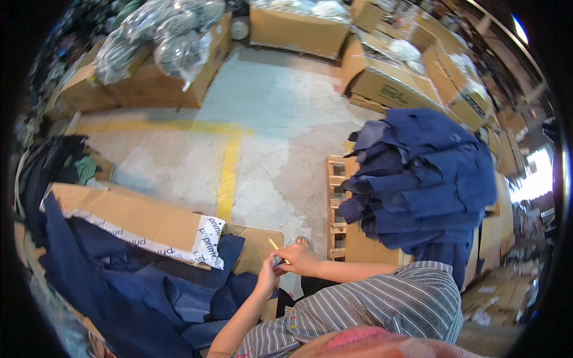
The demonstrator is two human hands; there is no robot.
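My hands meet in front of my body, low in the middle of the view. A thin yellow stick, perhaps a pencil or a handle, slants up out of my right hand, whose fingers are closed round it. Pressed up against it, my left hand is closed on a small grey thing, mostly covered by fingers. To the left lie dark blue leather-like sheets, heaped over and around a cardboard box with printed white tape. A tall pile of similar blue sheets stands to the right.
A wooden pallet and cardboard carry the right pile. Yellow lines mark the concrete floor. Large cartons with plastic-wrapped goods stand at the back, more at far left and right. Flat cardboard lies near my hands.
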